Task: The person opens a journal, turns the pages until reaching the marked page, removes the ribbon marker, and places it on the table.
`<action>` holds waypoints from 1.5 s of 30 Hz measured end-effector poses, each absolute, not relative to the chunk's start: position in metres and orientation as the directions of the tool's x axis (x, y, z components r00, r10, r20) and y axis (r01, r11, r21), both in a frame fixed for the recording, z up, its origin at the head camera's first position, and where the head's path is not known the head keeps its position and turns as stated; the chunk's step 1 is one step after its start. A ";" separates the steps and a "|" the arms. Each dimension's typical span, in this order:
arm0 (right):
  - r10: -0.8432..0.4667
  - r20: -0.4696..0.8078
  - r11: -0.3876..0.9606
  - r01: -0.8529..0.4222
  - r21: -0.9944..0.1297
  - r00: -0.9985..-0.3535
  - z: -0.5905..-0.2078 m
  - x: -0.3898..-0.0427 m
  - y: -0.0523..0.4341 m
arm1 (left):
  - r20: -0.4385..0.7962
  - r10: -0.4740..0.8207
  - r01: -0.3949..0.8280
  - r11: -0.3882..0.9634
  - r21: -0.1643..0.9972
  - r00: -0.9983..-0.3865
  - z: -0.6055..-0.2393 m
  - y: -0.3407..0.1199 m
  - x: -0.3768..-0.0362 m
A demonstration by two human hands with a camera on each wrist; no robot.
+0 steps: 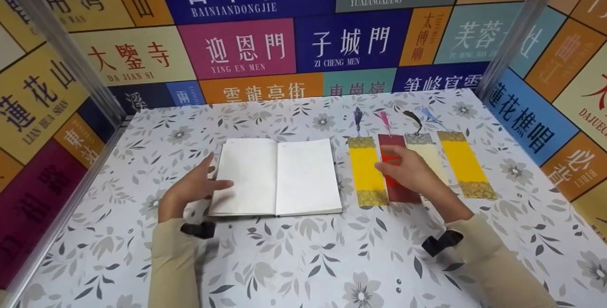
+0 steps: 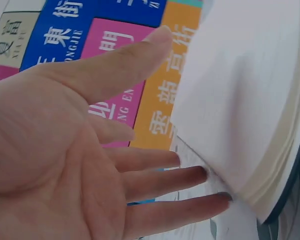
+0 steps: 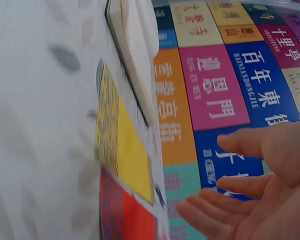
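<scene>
While the left hand [image 1: 189, 191] lies with fingers straight and spread at the left edge of the open notebook [image 1: 277, 177], its fingertips [image 2: 210, 175] touch the page block and it holds nothing. Seen from the left wrist, the thumb points up beside the white pages. The right hand [image 1: 412, 172] hovers with relaxed, loosely extended fingers over the red bookmark [image 1: 398, 189], palm down and empty; whether it touches the bookmark is hard to tell from the head view, and the right wrist view shows the palm [image 3: 270, 190] apart from the surface. The notebook rests flat on the floral counter [image 1: 303, 260], blank pages up, slightly left of centre. Just to its right lie four bookmarks side by side, tassels pointing away from the person: a yellow bookmark [image 1: 366, 171] nearest the notebook, then the red one, a cream bookmark [image 1: 432, 154] partly hidden by the hand, and another yellow bookmark [image 1: 464, 163] farthest right. Coloured panels [image 1: 237, 47] with Chinese place names wall in the counter
</scene>
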State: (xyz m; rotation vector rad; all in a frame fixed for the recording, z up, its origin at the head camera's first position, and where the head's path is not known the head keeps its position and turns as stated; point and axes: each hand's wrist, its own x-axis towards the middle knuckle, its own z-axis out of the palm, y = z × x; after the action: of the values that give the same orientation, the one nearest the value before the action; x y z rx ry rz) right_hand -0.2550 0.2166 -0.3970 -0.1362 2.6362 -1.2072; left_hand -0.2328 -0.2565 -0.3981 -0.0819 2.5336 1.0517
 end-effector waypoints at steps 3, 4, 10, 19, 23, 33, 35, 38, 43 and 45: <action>-0.258 -0.220 0.524 0.055 -0.850 -0.941 -0.405 -0.261 0.203 | -0.413 0.114 -0.244 0.656 0.714 -0.904 -0.400 -0.258 -0.233; -0.276 -0.232 0.480 0.075 -0.874 -0.933 -0.408 -0.264 0.199 | -0.421 0.116 -0.257 0.638 0.725 -0.900 -0.401 -0.258 -0.233; -0.330 -0.278 0.306 0.176 -0.936 -0.902 -0.423 -0.273 0.177 | -0.419 0.081 -0.268 0.655 0.706 -0.904 -0.403 -0.260 -0.235; -0.239 -0.313 0.215 0.265 -0.940 -0.919 -0.436 -0.277 0.144 | -0.401 0.015 -0.280 0.690 0.667 -0.916 -0.405 -0.256 -0.237; -0.198 -0.326 0.276 0.266 -0.924 -0.925 -0.441 -0.276 0.127 | -0.424 0.011 -0.296 0.700 0.650 -0.906 -0.404 -0.254 -0.237; -0.123 -0.291 0.411 0.218 -0.885 -0.949 -0.445 -0.278 0.123 | -0.393 0.063 -0.200 0.781 0.592 -0.917 -0.398 -0.245 -0.240; -0.138 -0.280 0.438 0.195 -0.877 -0.950 -0.446 -0.278 0.124 | -0.391 0.075 -0.183 0.792 0.582 -0.917 -0.397 -0.244 -0.240; -0.163 -0.268 0.470 0.164 -0.867 -0.949 -0.448 -0.280 0.124 | -0.401 0.071 -0.193 0.792 0.579 -0.913 -0.395 -0.244 -0.239; -0.177 -0.289 0.524 0.158 -0.837 -0.941 -0.449 -0.283 0.120 | -0.362 0.064 -0.157 0.822 0.548 -0.930 -0.390 -0.245 -0.233; -0.187 -0.293 0.541 0.151 -0.827 -0.938 -0.449 -0.283 0.119 | -0.322 0.064 -0.121 0.844 0.523 -0.945 -0.387 -0.244 -0.230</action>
State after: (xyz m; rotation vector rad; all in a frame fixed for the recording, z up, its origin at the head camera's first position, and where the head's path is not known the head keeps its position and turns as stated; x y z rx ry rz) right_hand -0.2834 0.1190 -0.4488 -0.0296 2.4352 -1.3555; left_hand -0.2296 -0.2442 -0.3871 -0.0427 2.6935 0.7946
